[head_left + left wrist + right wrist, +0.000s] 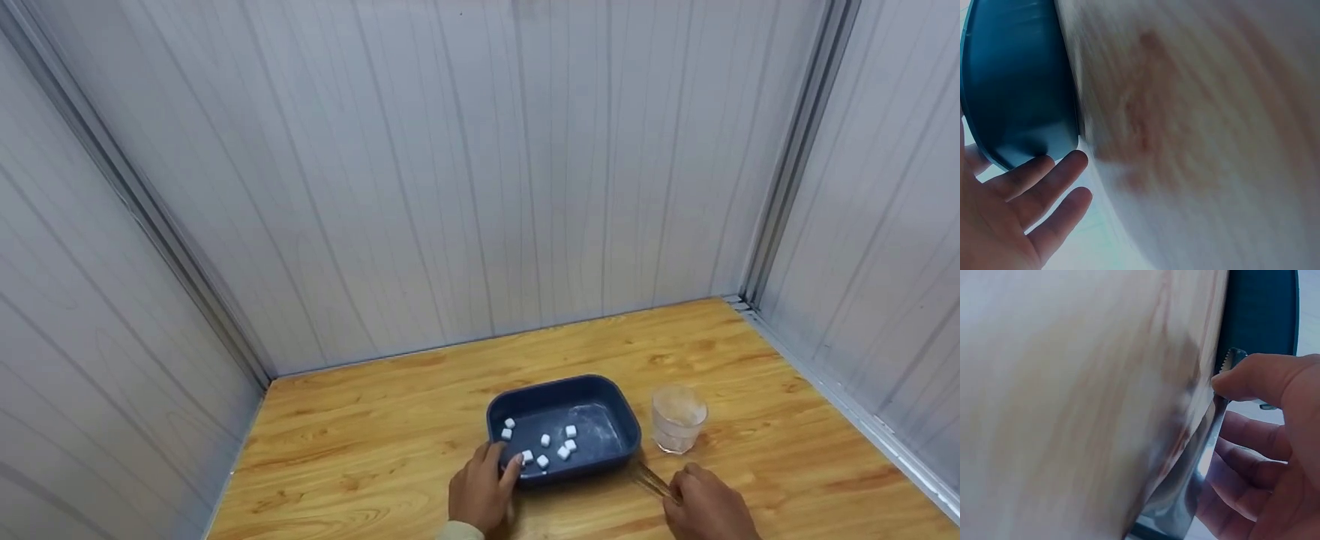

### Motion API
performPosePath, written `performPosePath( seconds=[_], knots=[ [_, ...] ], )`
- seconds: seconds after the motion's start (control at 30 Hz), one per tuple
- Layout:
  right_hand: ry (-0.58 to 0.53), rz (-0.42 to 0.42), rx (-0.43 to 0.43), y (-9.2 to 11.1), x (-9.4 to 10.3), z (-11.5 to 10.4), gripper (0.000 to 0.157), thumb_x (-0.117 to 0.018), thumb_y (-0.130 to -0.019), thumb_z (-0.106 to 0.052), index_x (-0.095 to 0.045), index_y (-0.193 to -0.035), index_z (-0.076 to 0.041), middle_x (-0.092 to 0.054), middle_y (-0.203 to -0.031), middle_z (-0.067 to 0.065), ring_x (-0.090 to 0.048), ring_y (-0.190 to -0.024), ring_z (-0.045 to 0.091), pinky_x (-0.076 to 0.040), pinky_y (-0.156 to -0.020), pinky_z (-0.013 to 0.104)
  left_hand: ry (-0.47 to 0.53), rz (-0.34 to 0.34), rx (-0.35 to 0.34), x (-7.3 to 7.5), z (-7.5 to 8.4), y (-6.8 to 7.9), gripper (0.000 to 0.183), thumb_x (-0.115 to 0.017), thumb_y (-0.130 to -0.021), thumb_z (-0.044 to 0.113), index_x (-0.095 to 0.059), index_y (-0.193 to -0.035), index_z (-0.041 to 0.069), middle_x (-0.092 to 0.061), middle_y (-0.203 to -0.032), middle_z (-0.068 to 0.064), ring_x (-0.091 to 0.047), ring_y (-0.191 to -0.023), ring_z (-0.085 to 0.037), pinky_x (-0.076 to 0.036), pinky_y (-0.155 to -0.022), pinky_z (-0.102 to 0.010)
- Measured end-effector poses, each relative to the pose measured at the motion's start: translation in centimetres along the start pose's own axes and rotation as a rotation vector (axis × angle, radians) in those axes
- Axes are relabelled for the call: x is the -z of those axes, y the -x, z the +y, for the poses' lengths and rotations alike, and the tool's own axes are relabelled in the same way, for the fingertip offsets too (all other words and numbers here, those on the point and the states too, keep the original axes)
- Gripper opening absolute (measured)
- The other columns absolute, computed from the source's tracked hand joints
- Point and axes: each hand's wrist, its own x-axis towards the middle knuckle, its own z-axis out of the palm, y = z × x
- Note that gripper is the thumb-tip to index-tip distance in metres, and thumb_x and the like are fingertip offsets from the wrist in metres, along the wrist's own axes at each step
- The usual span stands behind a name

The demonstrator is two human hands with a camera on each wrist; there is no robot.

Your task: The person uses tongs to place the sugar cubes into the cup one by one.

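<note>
A dark blue rectangular container (592, 386) stands on the wooden table with several small white cubes (545, 440) inside it. At its near left corner my left hand (480, 487) holds the rim, with the thumb near the cubes. The left wrist view shows that hand's fingers (1044, 188) against the container's outer corner (1022, 84). To the right of the container, my right hand (709, 502) grips metal tongs (1193, 478), thumb on one side and curled fingers on the other. Their serrated tip (1234, 357) overlaps the container in the right wrist view.
Right of the container, a clear glass (677, 424) stands upright, just beyond the right hand. The wooden table (360, 442) is bounded by a pale panelled wall (450, 187) at the back and by side walls at left and right.
</note>
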Motion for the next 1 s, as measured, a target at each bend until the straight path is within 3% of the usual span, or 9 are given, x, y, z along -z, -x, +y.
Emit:
performPosePath(
  seconds=[0.17, 0.43, 0.63, 1.0],
  knots=[
    [-0.073, -0.017, -0.03, 0.1, 0.5, -0.1, 0.011, -0.065, -0.081, -0.024, -0.061, -0.077, -0.014, -0.05, -0.068, -0.005, -0.048, -0.059, 0.012, -0.041, -0.053, 0.037, -0.009, 0.027, -0.016, -0.1, -0.1, 0.1, 0.046, -0.045, -0.089, 0.059, -0.062, -0.112, 0.023, -0.06, -0.115, -0.002, -0.062, -0.093, -0.022, -0.048, -0.075, -0.042],
    [-0.08, 0.046, -0.023, 0.3, 0.7, -0.4, 0.012, -0.066, -0.081, -0.025, -0.059, -0.078, -0.015, -0.051, -0.063, -0.008, -0.047, -0.055, 0.01, -0.039, -0.051, 0.035, -0.019, 0.012, -0.008, 0.0, 0.0, -0.1, 0.064, -0.027, -0.087, 0.071, -0.062, -0.113, 0.024, -0.06, -0.116, -0.003, -0.061, -0.094, -0.022, -0.048, -0.078, -0.042],
    [-0.099, 0.088, -0.013, 0.6, 1.0, -0.9, 0.01, -0.064, -0.082, -0.024, -0.058, -0.083, -0.016, -0.054, -0.063, -0.01, -0.048, -0.053, 0.009, -0.039, -0.05, 0.035, -0.002, -0.014, 0.005, 0.0, -0.1, -0.1, 0.065, -0.026, -0.086, 0.072, -0.061, -0.114, 0.025, -0.058, -0.118, -0.002, -0.061, -0.096, -0.022, -0.047, -0.08, -0.042],
    [-0.097, 0.304, 0.092, 0.6, 0.9, -2.0, 0.013, -0.067, -0.081, -0.025, -0.06, -0.088, -0.017, -0.051, -0.063, -0.015, -0.045, -0.052, 0.006, -0.038, -0.048, 0.032, 0.025, -0.024, 0.015, -0.1, -0.1, 0.0, 0.067, -0.026, -0.086, 0.073, -0.061, -0.116, 0.025, -0.058, -0.119, -0.001, -0.06, -0.1, -0.021, -0.047, -0.082, -0.042]
  ],
)
